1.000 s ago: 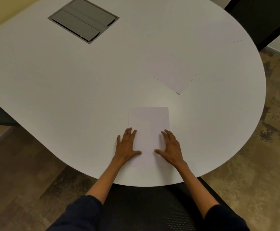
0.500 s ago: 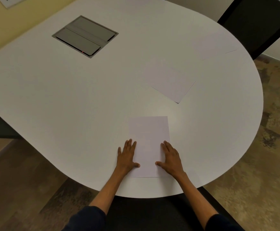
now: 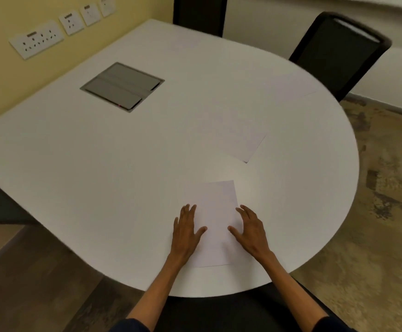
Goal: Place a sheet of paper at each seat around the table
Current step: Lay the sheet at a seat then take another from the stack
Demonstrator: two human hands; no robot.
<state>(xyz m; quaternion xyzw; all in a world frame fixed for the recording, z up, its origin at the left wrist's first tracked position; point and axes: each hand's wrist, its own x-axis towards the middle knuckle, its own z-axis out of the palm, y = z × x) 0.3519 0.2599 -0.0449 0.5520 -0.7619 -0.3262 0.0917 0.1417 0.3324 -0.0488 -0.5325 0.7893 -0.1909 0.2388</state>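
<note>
From the head camera, I look down over a white counter (image 3: 99, 164) with a rounded near end. The sheet of paper (image 3: 216, 212) lies flat on it right in front of me, lengthwise away from me, its near edge just inside the counter's rim. My left grip (image 3: 186, 232) rests palm-down on the sheet's left edge, with straight fingers and the thumb reaching onto the paper. My right grip (image 3: 251, 232) rests the same way on the right edge. Neither grip clasps anything; both only press flat.

A second sheet (image 3: 238, 137) lies farther in and to the right, turned at an angle, well apart from the one under my grips. A third sheet (image 3: 288, 88) sits near the far right rim, in front of a black mesh chair (image 3: 338, 51). A faint pale patch at the far end may be another sheet, but it is too blurred to tell.

A grey cable hatch (image 3: 122, 86) is set into the counter on the left. White wall sockets (image 3: 36, 41) line the yellow wall behind it. A dark chair back (image 3: 198, 13) stands at the far end.
</note>
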